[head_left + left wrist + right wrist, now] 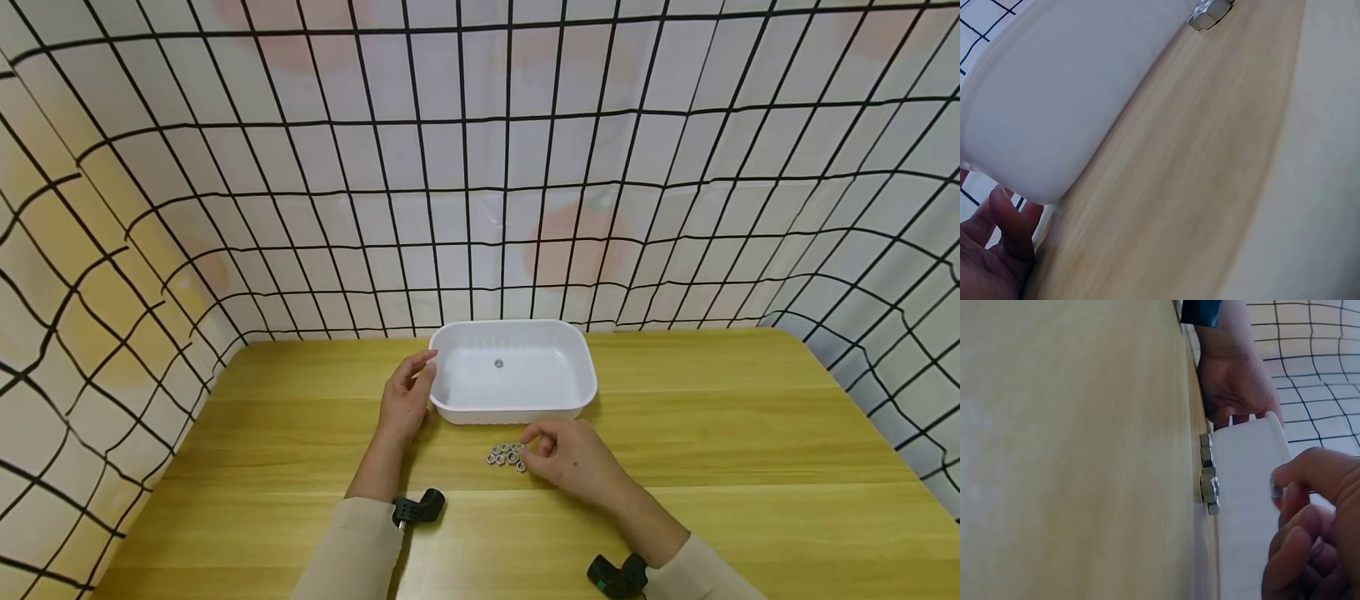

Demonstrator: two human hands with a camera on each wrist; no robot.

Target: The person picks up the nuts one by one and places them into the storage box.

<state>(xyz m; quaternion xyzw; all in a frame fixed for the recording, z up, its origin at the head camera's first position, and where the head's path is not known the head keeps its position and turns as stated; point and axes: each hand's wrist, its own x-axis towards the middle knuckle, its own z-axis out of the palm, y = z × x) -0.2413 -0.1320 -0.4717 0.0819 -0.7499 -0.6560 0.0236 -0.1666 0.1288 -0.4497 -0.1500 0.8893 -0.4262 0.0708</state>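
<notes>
A white tray (513, 415) stands on the table with one nut (498, 363) inside. At its left end, my left hand (405, 404) rests against the side and rim with relaxed fingers; the left wrist view shows this hand (997, 244) beside the tray's corner (1047, 150). Several metal nuts (500, 458) lie grouped in front of the tray. My right hand (573, 462) is just right of and above them. In the right wrist view my right hand (1319, 525) pinches a small nut (1275, 487) between thumb and index finger, off the table.
Black wire grid (465, 192) stands behind and at both sides of the wooden table (300, 433), with a patterned cloth behind it. Each wrist wears a black camera, one left (420, 507) and one right (618, 575).
</notes>
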